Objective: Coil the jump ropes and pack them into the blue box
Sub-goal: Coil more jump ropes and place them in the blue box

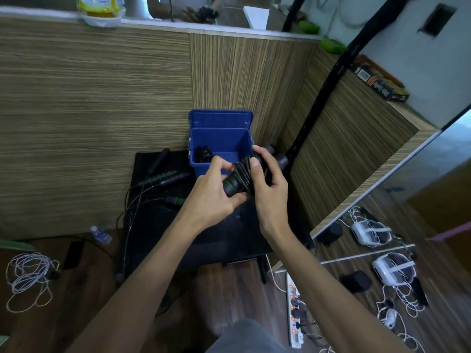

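The left hand [214, 192] and right hand [267, 184] both clamp a coiled jump rope [242, 174] just before the blue box [219, 138] on the desk [229, 230]. Springy cord; I'd keep gripping the stiff handles, or it unwinds.

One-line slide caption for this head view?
Both hands, left and right, grip a coiled jump rope beside the open blue box.
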